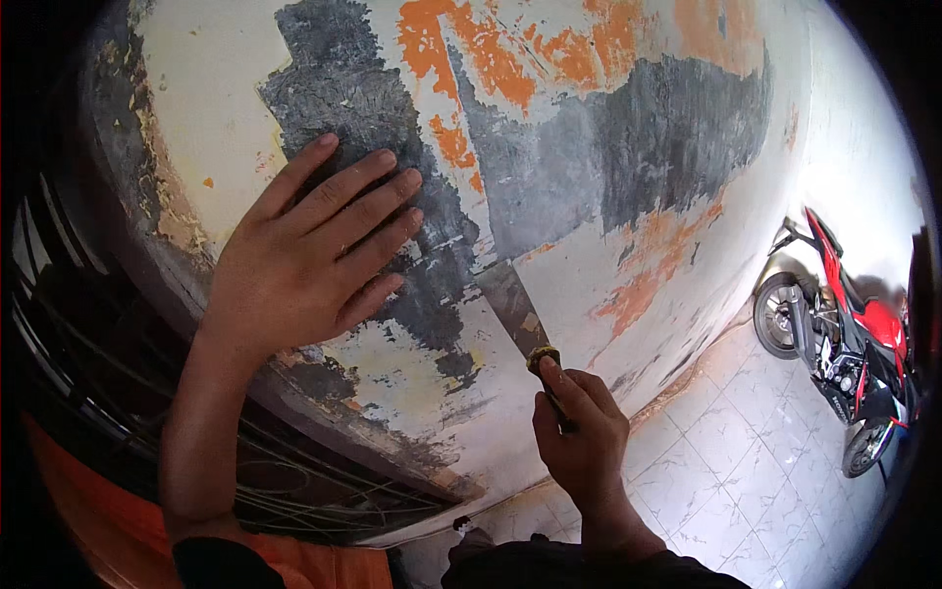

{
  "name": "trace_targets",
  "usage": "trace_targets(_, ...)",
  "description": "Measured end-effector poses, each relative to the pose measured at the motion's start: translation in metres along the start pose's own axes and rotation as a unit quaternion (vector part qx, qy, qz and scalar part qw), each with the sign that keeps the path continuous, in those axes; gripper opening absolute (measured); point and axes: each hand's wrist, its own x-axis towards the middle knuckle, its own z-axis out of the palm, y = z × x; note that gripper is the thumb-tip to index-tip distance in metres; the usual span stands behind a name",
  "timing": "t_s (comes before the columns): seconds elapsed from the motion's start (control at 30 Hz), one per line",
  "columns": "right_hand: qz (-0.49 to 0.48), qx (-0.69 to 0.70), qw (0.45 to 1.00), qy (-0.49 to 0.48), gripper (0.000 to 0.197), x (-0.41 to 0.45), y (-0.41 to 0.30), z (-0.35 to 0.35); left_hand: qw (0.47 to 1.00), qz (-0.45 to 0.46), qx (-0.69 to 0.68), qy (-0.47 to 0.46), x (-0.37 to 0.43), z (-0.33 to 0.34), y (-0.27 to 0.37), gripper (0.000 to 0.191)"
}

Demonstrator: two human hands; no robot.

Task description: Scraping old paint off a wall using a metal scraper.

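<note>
My right hand [581, 434] grips the dark handle of a putty knife [515, 309]. The knife's metal blade lies against the wall [559, 294], its wide edge at the border between white paint and a bare grey patch [544, 177]. A small pale fleck sticks to the blade. My left hand [309, 258] is spread flat, palm towards the wall, over a dark grey patch left of the knife, and holds nothing. Orange paint [500, 59] shows in ragged areas above and to the right of the blade.
A red and black motorcycle [846, 324] stands at the right by the wall. Pale floor tiles [706, 471] run along the wall's foot. At the left is a dark metal grille [272, 471], with orange cloth [331, 567] below it. A foot shows at the bottom.
</note>
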Motion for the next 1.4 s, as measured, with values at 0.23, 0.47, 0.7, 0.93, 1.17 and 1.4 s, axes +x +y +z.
trace_targets(0.23, -0.021, -0.019, 1.0, 0.001, 0.047, -0.002, -0.003, -0.001, 1.0, 0.0, -0.006, 0.003, -0.004, -0.001, 0.0, 0.05)
trace_targets(0.47, -0.028, 0.033, 0.999, 0.02, 0.045, 0.014, -0.013, 0.01, 1.0, 0.008, -0.007, 0.011, -0.003, -0.001, -0.002, 0.049)
trace_targets(0.7, 0.007, 0.015, 1.0, 0.001, 0.046, 0.007, -0.018, -0.005, 0.999, 0.001, -0.012, 0.03, -0.001, -0.001, 0.0, 0.042)
trace_targets(0.93, 0.025, 0.002, 1.0, -0.017, 0.045, 0.005, -0.016, -0.007, 1.0, 0.002, -0.014, 0.026, -0.004, 0.001, -0.001, 0.042)
trace_targets(1.17, -0.037, 0.028, 0.998, 0.03, 0.048, 0.01, 0.001, 0.013, 1.0, -0.009, -0.015, 0.015, -0.004, 0.003, 0.004, 0.044)
trace_targets(1.4, -0.005, 0.017, 1.0, 0.006, 0.044, 0.0, -0.011, 0.003, 1.0, -0.018, -0.02, 0.012, -0.01, 0.003, 0.008, 0.045)
